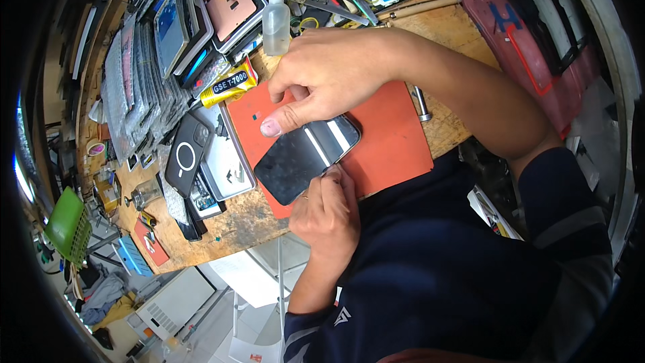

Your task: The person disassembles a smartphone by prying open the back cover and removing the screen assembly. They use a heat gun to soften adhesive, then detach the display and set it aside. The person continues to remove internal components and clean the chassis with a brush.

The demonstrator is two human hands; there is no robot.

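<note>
A black smartphone (295, 161) with a glossy face lies slanted on an orange-red mat (396, 141). Two bright bands of reflected light cross it. At the phone's near edge my left hand (328, 212) is closed, its fingertips pinched together against that edge. Whatever sits in the pinch is too small or too hidden to name. Above the phone's far side hovers my right hand (329, 67), its bent fingers and thumb apart with nothing seen between them. The thumb reaches over the phone's far left corner. Part of the phone is covered by this hand.
Beyond the right hand stand a clear dropper bottle (276, 27) and a yellow glue tube (230, 84). Left of the mat lie a black phone case (188, 154) and a tray (232, 178). Bubble-wrapped packs (144, 87) pile up farther left. A metal screwdriver (421, 104) lies at right.
</note>
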